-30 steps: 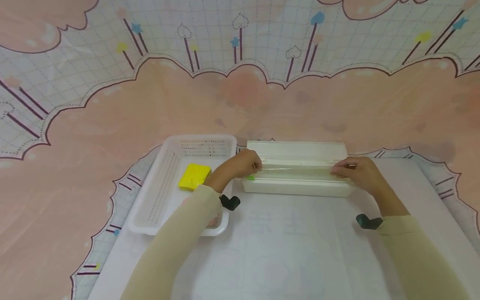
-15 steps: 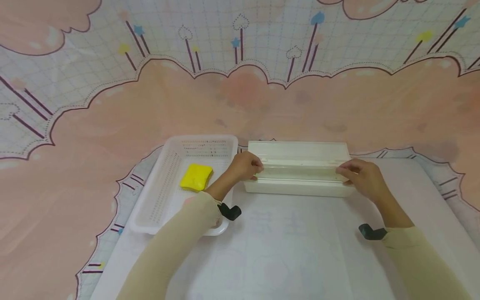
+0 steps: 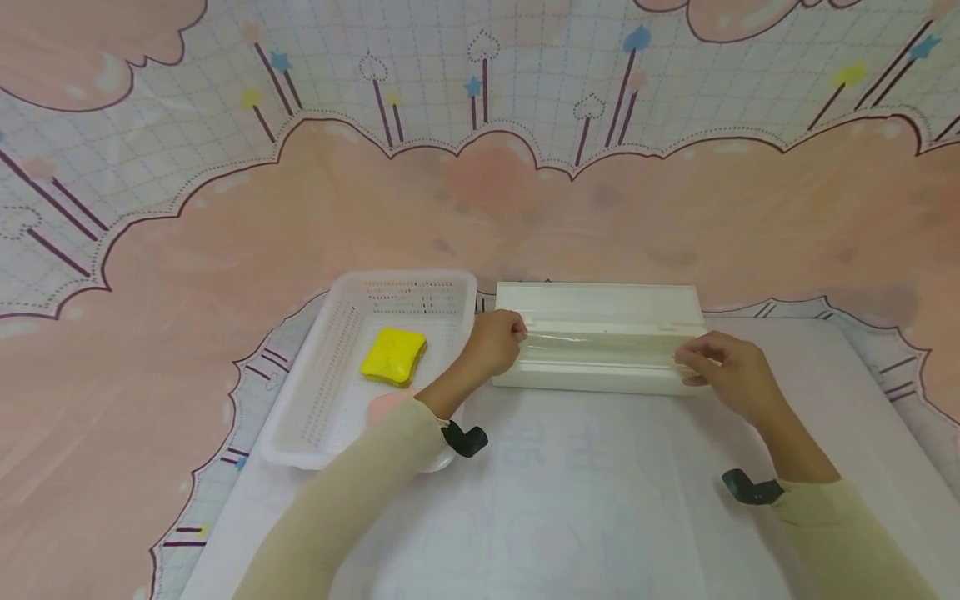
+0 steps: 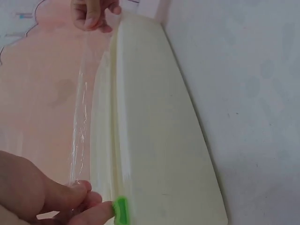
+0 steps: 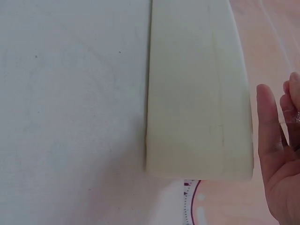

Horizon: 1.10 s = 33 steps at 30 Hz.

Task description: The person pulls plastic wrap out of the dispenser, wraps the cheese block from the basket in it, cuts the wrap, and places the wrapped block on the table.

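Note:
A long white cling film dispenser (image 3: 600, 379) lies across the table with its lid (image 3: 600, 302) tipped back. Clear cling film (image 4: 80, 124) is stretched in a thin, shiny band along its opening. My left hand (image 3: 495, 343) pinches the film at the left end, the fingers curled in. A bright green slide cutter (image 4: 122, 210) sits beside those fingers on the dispenser's edge in the left wrist view. At the right end, my right hand (image 3: 733, 372) pinches the film's other corner between thumb and fingers. In the right wrist view, the fingers (image 5: 267, 110) stand beside the dispenser's end.
A white perforated basket (image 3: 296, 446) stands left of the dispenser, partly behind the left forearm. Inside it lie a yellow square pad (image 3: 393, 356) and a pink item (image 3: 386, 406) half covered by the sleeve. White sheeting (image 3: 570, 500) covers the table.
Both hands have come slightly lower toward the body with the film between them, and the right hand has shifted a little rightward. More of the pink item shows now.

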{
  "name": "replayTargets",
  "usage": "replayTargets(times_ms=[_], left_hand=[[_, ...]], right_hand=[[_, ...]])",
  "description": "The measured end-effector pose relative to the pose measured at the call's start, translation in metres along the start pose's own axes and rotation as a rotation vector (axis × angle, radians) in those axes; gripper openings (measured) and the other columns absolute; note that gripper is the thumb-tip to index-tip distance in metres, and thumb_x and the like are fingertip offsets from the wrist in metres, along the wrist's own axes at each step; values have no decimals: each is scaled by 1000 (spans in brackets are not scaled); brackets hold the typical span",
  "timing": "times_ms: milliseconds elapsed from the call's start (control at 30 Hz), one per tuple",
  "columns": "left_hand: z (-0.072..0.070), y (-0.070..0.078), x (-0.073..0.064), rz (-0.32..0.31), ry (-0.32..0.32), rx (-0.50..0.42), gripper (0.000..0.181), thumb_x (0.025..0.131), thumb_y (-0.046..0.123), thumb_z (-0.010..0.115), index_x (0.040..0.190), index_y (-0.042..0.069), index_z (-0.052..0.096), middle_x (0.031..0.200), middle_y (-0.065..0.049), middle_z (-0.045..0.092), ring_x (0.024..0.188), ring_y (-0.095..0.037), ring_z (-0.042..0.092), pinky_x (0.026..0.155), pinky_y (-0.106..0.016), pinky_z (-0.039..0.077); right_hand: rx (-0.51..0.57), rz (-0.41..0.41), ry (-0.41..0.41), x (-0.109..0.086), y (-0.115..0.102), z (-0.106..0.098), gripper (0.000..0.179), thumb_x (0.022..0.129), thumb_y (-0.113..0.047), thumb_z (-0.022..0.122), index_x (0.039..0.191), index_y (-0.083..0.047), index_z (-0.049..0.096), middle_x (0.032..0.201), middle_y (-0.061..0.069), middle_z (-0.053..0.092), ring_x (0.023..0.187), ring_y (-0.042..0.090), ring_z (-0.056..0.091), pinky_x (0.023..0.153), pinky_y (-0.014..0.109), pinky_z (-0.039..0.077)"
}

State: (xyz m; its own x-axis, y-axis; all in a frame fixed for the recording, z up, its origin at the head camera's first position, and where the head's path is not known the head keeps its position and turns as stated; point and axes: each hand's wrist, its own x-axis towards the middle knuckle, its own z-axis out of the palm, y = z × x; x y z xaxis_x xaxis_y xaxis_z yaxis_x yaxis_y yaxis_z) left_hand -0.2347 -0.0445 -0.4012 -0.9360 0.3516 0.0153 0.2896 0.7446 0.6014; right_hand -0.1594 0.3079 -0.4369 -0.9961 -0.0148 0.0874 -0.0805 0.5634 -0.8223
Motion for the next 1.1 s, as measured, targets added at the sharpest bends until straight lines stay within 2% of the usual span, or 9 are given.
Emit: replayTargets(times_ms=[100,233,400,500,667,833,867,967,1100], left_hand=[[4,4,-3,-5,21,-5,15,101,7,61,94,-1,72,84,-9,71,73,-18,58,64,-27,48],[4,3,-3,-22,15,-11,15,101,9,62,94,1,72,85,-8,71,76,-18,59,67,-28,48],[-2,-3,-2,-34,-22,-40,15,101,14,64,96,4,74,88,-8,71,80,-17,60,70,-27,48],[-8,-7,-2,-48,-66,-120,15,100,16,65,99,4,74,88,-9,70,76,-15,61,67,-25,51],[-18,-16,-4,-58,-161,-252,17,99,17,67,104,2,74,87,-9,68,74,-15,60,68,-22,53],[-25,-22,-8,-76,-227,-356,19,98,18,69,110,3,74,86,-4,63,80,-16,55,71,-23,49],[-26,-24,-9,-87,-239,-391,20,98,17,70,111,2,74,85,-4,62,79,-16,54,71,-23,48],[-27,-24,-13,-147,-280,-509,23,97,14,70,115,0,73,90,-6,63,83,-17,55,78,-23,55],[-28,-20,-18,-244,-304,-636,27,98,14,70,118,-3,71,102,-9,63,88,-20,57,82,-36,63]], right_hand=[[7,-10,5,-2,3,0,22,100,-19,67,107,2,71,110,15,70,81,-3,70,70,26,61],[-14,-13,9,-1,5,-2,21,100,-21,67,105,-1,72,108,11,71,83,-4,70,72,22,60],[-138,10,43,2,1,-8,24,99,-34,68,105,-11,75,104,-7,71,98,-11,59,76,10,50],[-160,0,61,3,-3,-10,24,98,-37,70,104,-14,76,101,-14,72,102,-14,52,78,9,44],[-125,-24,73,2,-7,-11,24,97,-35,71,103,-12,76,98,-17,72,99,-19,51,80,8,44],[-48,-6,78,0,-9,-10,28,98,-33,70,104,-7,75,96,-12,72,92,-7,58,76,10,48],[-29,-3,75,-1,-9,-10,29,98,-33,69,104,-5,74,96,-12,71,91,-3,59,75,11,49],[9,6,60,-2,-10,-10,32,100,-32,67,105,-1,71,93,-17,68,92,1,57,77,12,47],[73,5,56,-4,-12,-11,32,101,-30,66,105,2,69,89,-21,65,93,0,54,79,13,44]])
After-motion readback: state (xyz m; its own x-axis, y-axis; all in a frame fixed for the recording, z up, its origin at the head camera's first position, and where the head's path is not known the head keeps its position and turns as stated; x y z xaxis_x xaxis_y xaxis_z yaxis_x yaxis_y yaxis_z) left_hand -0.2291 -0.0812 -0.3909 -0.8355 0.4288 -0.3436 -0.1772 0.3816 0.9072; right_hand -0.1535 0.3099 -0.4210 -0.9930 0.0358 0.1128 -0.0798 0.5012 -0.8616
